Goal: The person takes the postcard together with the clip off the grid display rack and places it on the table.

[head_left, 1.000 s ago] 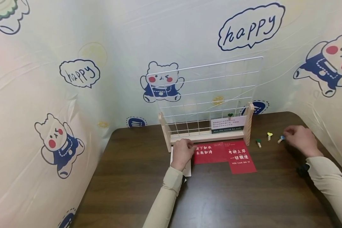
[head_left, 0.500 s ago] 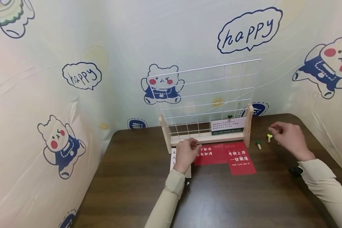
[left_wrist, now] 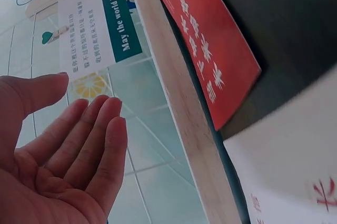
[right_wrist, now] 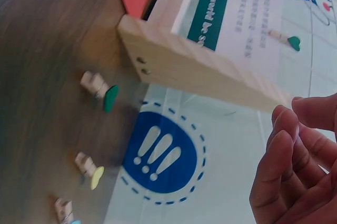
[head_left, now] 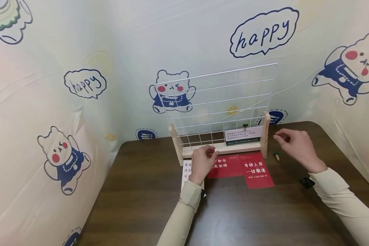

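My left hand (head_left: 202,164) hovers over a white card (head_left: 186,171) with dark writing, its fingers relaxed and holding nothing. In the left wrist view its palm faces the camera, thumb apart from the fingers. My right hand (head_left: 299,148) is to the right of the wire grid rack, thumb and fingertips close together, with nothing seen between them. A white and green card (head_left: 241,135) hangs low on the grid, held by a green heart clothespin (head_left: 245,126). Loose clothespins with green (right_wrist: 97,87), yellow (right_wrist: 88,169) and blue (right_wrist: 64,211) hearts lie beyond the right post.
The rack's wooden base (head_left: 221,149) spans the back of the brown table (head_left: 141,205). Before it lie a wide red card (head_left: 230,167) and an upright red card (head_left: 257,179), edges meeting. A patterned curtain (head_left: 126,44) hangs behind.
My right hand has moved left from the blue clothespin towards the rack, passing over the yellow one. My left hand has stayed near the white card, shifting slightly.
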Motion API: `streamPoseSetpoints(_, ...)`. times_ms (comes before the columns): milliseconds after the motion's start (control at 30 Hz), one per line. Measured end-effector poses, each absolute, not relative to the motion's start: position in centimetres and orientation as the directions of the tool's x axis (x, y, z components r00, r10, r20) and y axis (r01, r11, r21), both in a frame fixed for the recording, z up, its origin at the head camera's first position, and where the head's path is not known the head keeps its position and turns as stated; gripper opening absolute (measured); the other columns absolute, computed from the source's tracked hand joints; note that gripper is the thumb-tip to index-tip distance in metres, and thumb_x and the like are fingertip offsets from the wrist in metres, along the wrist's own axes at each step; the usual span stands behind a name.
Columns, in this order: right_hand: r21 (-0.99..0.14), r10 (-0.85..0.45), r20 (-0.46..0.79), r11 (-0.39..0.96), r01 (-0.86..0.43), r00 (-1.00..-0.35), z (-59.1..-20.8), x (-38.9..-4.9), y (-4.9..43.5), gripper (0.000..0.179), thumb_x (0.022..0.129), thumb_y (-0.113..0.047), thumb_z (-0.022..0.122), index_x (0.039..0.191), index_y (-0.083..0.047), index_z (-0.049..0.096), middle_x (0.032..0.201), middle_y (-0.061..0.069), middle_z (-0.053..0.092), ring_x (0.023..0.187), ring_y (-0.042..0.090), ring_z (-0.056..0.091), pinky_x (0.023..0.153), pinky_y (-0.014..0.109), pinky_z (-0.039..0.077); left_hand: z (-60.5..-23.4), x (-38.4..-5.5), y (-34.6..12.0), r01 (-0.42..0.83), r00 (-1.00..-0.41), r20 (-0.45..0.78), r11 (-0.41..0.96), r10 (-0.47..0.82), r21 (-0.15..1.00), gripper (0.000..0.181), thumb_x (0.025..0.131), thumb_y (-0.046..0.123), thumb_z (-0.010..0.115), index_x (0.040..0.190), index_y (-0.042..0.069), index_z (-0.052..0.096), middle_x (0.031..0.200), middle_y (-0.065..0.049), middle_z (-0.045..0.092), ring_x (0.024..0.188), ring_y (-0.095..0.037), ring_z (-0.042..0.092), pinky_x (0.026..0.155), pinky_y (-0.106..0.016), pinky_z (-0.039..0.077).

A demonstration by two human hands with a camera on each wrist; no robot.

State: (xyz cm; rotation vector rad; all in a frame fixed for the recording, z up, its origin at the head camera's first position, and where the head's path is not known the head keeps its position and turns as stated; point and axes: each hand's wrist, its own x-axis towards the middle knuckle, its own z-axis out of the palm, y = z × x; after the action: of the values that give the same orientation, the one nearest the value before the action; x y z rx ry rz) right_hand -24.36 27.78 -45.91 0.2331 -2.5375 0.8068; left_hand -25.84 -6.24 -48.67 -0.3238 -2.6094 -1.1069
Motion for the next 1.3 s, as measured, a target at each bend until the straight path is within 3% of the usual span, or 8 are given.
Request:
streamPoseSetpoints(367, -0.501, -0.071, 0.503, 0.788, -0.357, -0.861, -44.6, -25.1, 25.4, 0.016, 0.092, -0.008, 0.076, 0.107, -0.001, 0.078, 0.071, 0.010, 0.070, 0.058, 0.016, 0.049, 0.048, 0.024, 0.040, -48.3, -26.7, -5.0, 0.295, -0.941, 0.336, 0.607, 0.049, 0.738, 0.027, 0.094, 0.017, 0.078, 0.118, 0.008, 0.077, 0.106, -0.008, 0.082, 0.090, -0.017, 0.080, 0.080, -0.028, 0.064)
streamPoseSetpoints(733, -0.499, -0.103, 0.503, 0.776, -0.386, -0.858, -44.3, -25.9, 23.4, 0.020, 0.094, -0.011, 0.075, 0.111, -0.002, 0.079, 0.066, 0.006, 0.064, 0.059, 0.016, 0.047, 0.048, 0.024, 0.034, -48.8, -27.0, -3.9, 0.286, -0.943, 0.329, 0.607, 0.043, 0.741, 0.026, 0.094, 0.017, 0.078, 0.118, 0.009, 0.077, 0.107, -0.007, 0.082, 0.093, -0.018, 0.080, 0.081, -0.030, 0.064)
streamPoseSetpoints(1000, -0.481, -0.125, 0.512, 0.778, -0.405, -0.850, -43.5, -26.7, 22.2, 0.025, 0.092, -0.011, 0.077, 0.116, -0.002, 0.078, 0.069, 0.008, 0.067, 0.061, 0.016, 0.051, 0.050, 0.022, 0.037, -48.4, -27.5, -3.2, 0.298, -0.941, 0.334, 0.594, 0.052, 0.747, 0.028, 0.094, 0.015, 0.078, 0.120, 0.006, 0.076, 0.111, -0.010, 0.081, 0.097, -0.022, 0.080, 0.088, -0.037, 0.063)
streamPoseSetpoints(1300, -0.467, -0.136, 0.526, 0.779, -0.419, -0.840, -43.2, -28.0, 20.9, 0.025, 0.094, -0.009, 0.075, 0.117, -0.002, 0.077, 0.059, 0.007, 0.061, 0.053, 0.015, 0.046, 0.046, 0.026, 0.032, -48.2, -27.7, -2.7, 0.306, -0.940, 0.335, 0.603, 0.067, 0.736, 0.029, 0.094, 0.015, 0.076, 0.121, 0.005, 0.075, 0.112, -0.010, 0.080, 0.098, -0.022, 0.080, 0.087, -0.035, 0.063)
